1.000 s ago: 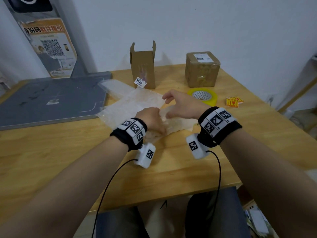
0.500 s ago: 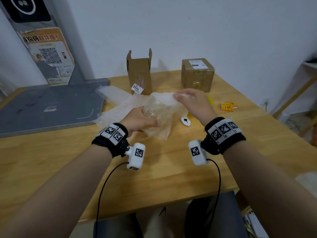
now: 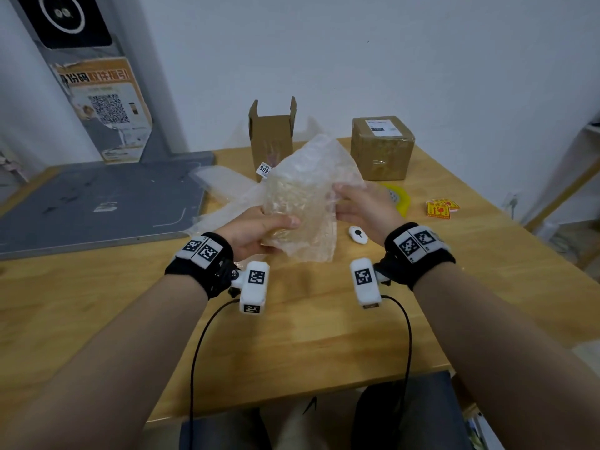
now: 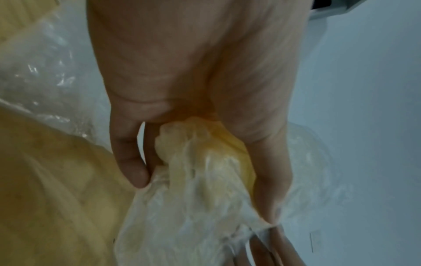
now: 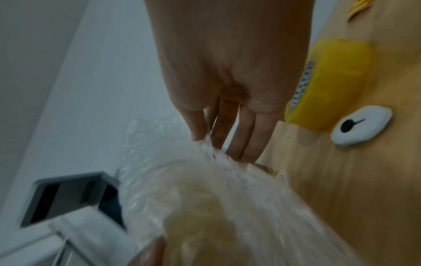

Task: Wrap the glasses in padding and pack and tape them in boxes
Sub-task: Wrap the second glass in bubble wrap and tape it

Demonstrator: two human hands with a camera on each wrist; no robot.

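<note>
Fingers of the left hand (image 3: 256,230) are curled round the lower part of a bubble-wrap bundle (image 3: 305,203), with the thumb laid across its front. From the opposite side, the bundle is pinched at its edge by the nearly straight fingertips (image 5: 237,144) of the right hand (image 3: 363,206). It is held upright between both hands, lifted off the wooden table (image 3: 324,336). Whether a glass is inside cannot be told. More loose bubble wrap (image 3: 224,190) is spread just beyond the left fingers. Further beyond the fingers an open cardboard box (image 3: 272,138) and a taped box (image 3: 382,147) are seen. A yellow tape roll (image 5: 330,84) lies close behind the right fingers, with a small white device (image 3: 357,234) beside it.
</note>
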